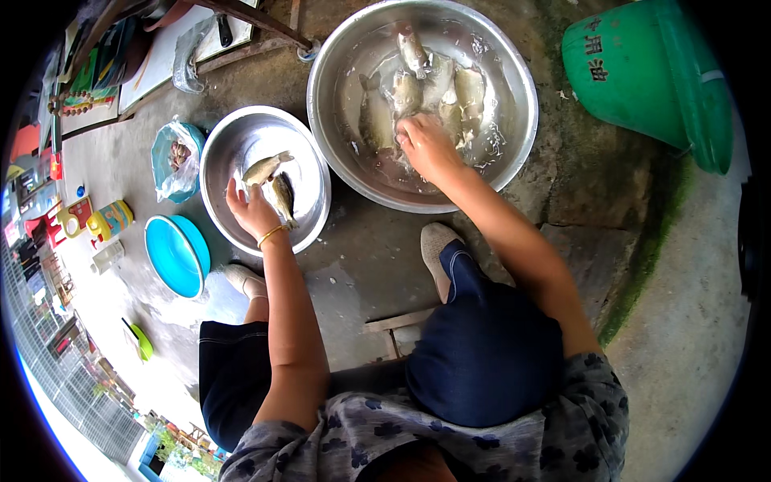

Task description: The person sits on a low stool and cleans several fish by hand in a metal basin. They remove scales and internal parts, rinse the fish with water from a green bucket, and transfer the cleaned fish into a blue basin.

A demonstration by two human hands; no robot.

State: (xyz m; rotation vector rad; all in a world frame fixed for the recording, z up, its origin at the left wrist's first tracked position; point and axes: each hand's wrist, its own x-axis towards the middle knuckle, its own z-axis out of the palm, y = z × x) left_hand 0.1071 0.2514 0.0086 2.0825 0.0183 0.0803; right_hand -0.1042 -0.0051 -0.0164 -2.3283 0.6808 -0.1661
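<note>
My left hand (252, 212) is over a smaller stainless steel basin (226, 232), fingers apart. Just beyond its fingertips is a pale whole fish (264, 170); I cannot tell if they touch. A darker fish (282, 196) lies beside it on the basin floor. My right hand (429, 147) reaches into a large stainless steel basin (334, 141) of water, its fingers curled down near a fish (406, 91). Whether those fingers grip anything is hidden. Several other fish lie in the water, among them a long one (376, 120) at the left.
A blue plastic basin (176, 256) and a blue basket (161, 150) lined with a plastic bag stand at the left. Beyond are yellow bottles (111, 220) and a green dustpan-like item (141, 343). A large green bucket (632, 78) bearing writing is at right. A metal frame (256, 18) crosses the top.
</note>
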